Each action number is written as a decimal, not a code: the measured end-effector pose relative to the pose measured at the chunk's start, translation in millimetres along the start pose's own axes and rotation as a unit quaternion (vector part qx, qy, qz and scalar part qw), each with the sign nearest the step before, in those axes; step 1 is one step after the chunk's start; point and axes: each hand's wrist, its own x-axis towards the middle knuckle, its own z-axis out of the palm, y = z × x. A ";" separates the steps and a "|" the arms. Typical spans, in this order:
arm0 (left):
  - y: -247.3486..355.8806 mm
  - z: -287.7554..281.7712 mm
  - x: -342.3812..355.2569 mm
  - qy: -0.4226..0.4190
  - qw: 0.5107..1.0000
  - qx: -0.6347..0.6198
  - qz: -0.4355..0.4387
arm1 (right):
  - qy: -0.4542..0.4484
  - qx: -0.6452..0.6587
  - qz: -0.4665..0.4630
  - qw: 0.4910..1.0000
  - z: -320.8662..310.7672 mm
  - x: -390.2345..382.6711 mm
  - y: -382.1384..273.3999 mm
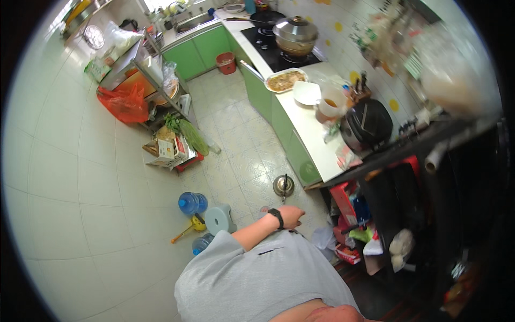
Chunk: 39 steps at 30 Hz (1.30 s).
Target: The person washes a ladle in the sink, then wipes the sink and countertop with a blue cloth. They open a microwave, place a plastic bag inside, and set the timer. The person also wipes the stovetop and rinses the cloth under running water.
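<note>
- Had the left hand (292, 217) on the near side of the kettle (279, 189), close to the spout in view, with a black watch (276, 217) at the wrist.
- Could not tell the state of the left fingers (299, 213), clenched or released, at such small size; nor that of the right fingers, out of view.
- Saw the kettle upright on the tiled floor (238, 161), handle raised.
- Noted, left of the kettle, a pale blue stool (225, 216), a blue water bottle (192, 203) and a yellow dipper (197, 222).
- Found, beyond and left of the kettle, long green vegetables (194, 138) beside a box (165, 153).
- Saw, beyond and right of the kettle, a white surface (314, 131) with a plate of food (285, 81) and a black cooker (367, 126).
- Spotted, far beyond the kettle, a lidded pot (295, 37) on the stove and a red bucket (226, 64).
</note>
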 end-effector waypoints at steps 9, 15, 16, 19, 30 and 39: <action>-158.4 -69.4 -159.2 0.123 0.945 -0.112 -0.281 | -0.142 -0.274 -0.085 0.947 68.0 102.6 -184.9; -169.6 -68.6 -199.3 0.174 0.910 -0.164 -0.339 | -0.030 0.206 0.071 0.976 102.5 153.6 -338.8; -167.6 -67.6 -197.9 0.188 0.904 -0.177 -0.340 | -0.054 0.191 0.072 0.978 112.1 159.7 -357.0; -172.4 -76.2 -187.4 0.181 0.893 -0.264 -0.316 | -0.135 0.116 0.079 0.981 150.4 165.4 -394.0; -297.2 -219.3 -142.1 0.157 0.913 -0.164 -0.338 | -0.051 -0.200 -0.141 0.968 222.9 288.3 -433.5; -374.3 -421.1 -89.8 0.277 0.909 -0.199 -0.240 | -0.092 -0.110 -0.110 0.984 222.8 333.8 -564.6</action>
